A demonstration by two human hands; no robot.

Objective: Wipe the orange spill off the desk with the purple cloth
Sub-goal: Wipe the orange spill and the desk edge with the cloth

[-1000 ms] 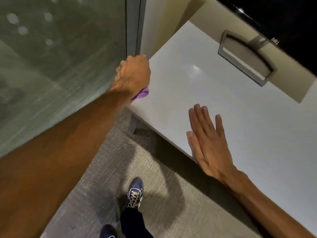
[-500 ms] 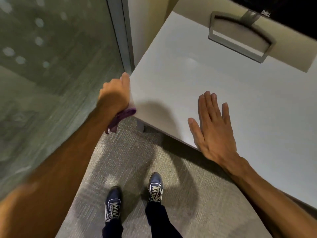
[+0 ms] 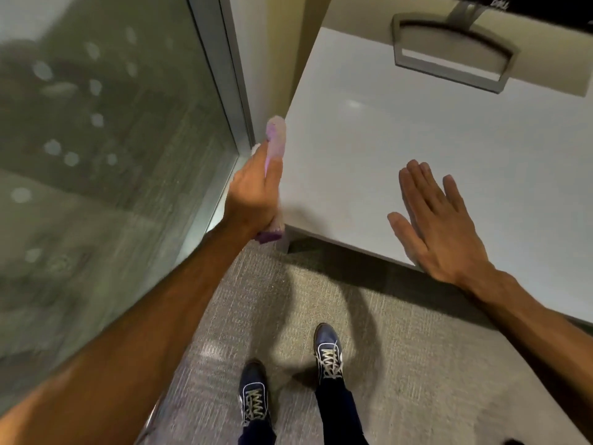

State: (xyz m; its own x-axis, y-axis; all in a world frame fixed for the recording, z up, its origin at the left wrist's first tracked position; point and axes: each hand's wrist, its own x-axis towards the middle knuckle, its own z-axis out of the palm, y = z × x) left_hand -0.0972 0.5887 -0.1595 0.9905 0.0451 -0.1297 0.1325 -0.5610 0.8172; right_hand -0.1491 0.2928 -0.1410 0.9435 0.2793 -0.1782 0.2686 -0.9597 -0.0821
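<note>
My left hand (image 3: 255, 194) grips the purple cloth (image 3: 276, 139) at the left edge of the white desk (image 3: 369, 149). The cloth sticks up blurred above my fingers, and a darker purple end hangs below my palm near the desk's front corner. My right hand (image 3: 436, 223) lies flat and palm down on the desk near its front edge, fingers spread, holding nothing. No orange spill shows on the visible desk surface.
A grey monitor stand (image 3: 449, 56) sits at the back of the desk under a dark screen. A glass partition (image 3: 112, 139) with a metal frame runs close along the desk's left side. My two blue shoes (image 3: 327, 351) stand on grey carpet.
My left hand has slid with the cloth along the desk's left edge, back toward the front corner and then slightly up. My right hand stays flat on the desk.
</note>
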